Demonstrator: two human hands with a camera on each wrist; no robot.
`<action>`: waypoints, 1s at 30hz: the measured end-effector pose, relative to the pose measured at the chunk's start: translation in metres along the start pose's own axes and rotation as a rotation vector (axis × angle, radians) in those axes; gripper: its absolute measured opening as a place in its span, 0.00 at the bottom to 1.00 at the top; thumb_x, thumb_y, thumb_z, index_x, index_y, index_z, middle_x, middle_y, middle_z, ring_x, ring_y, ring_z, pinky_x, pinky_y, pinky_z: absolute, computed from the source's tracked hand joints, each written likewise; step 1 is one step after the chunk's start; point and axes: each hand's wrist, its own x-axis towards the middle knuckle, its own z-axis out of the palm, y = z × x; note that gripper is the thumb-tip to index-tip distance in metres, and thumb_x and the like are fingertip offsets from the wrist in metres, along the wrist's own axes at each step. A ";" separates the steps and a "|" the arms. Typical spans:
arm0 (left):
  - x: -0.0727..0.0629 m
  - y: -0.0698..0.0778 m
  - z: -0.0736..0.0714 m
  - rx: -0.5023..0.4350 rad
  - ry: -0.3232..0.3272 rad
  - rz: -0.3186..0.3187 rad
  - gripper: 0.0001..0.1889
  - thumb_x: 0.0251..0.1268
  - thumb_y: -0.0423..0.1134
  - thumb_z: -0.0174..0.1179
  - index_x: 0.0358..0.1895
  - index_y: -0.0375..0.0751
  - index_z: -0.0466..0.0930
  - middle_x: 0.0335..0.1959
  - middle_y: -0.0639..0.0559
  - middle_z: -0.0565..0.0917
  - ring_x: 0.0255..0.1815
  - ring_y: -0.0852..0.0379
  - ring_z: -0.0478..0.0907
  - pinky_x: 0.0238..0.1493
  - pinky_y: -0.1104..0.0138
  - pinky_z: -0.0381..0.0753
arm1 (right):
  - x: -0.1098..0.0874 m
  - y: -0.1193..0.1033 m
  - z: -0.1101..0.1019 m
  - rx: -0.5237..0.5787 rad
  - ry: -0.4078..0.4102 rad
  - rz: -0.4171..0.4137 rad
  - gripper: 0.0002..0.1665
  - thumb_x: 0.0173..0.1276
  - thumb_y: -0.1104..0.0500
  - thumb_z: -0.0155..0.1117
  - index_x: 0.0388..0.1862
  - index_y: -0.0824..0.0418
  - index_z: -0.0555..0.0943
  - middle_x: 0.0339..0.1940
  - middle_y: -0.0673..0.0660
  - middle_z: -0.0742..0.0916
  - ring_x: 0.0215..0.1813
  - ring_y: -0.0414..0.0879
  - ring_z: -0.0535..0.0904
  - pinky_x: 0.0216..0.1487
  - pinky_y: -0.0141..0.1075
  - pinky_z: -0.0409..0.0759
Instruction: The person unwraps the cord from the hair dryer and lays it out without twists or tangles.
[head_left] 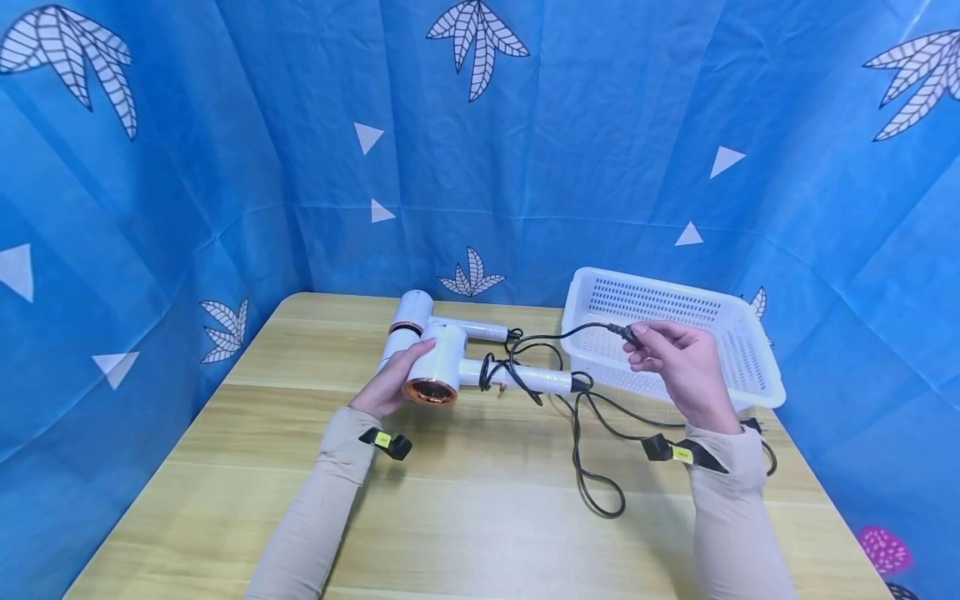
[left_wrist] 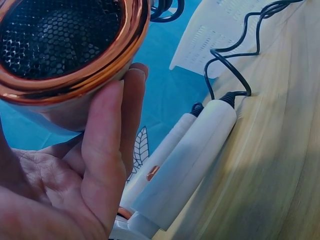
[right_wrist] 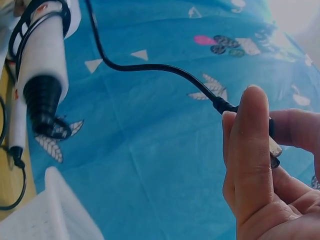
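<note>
My left hand (head_left: 390,379) grips the barrel of a white hair dryer (head_left: 447,354) with a copper-coloured rim, held up off the table. Its handle points right, and black cord (head_left: 487,372) is looped around it. In the left wrist view, the fingers press the barrel just below the mesh intake (left_wrist: 60,40). My right hand (head_left: 686,367) pinches the black plug (head_left: 622,332) of a cord between thumb and fingers, in front of the basket. Metal prongs (right_wrist: 275,147) show between the fingers in the right wrist view.
More white hair dryers (head_left: 414,307) lie behind the held one, two handles (left_wrist: 192,160) side by side. Their black cords (head_left: 600,500) trail over the wooden table (head_left: 480,533). A white perforated basket (head_left: 675,287) stands at the back right. Blue patterned cloth (head_left: 600,125) surrounds the table.
</note>
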 end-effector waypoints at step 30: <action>-0.005 0.008 -0.002 -0.049 0.044 -0.015 0.47 0.71 0.69 0.51 0.80 0.39 0.51 0.68 0.43 0.72 0.63 0.52 0.73 0.66 0.60 0.69 | -0.011 -0.013 -0.002 -0.187 -0.281 0.067 0.07 0.75 0.64 0.64 0.44 0.60 0.89 0.30 0.51 0.92 0.27 0.39 0.86 0.31 0.32 0.87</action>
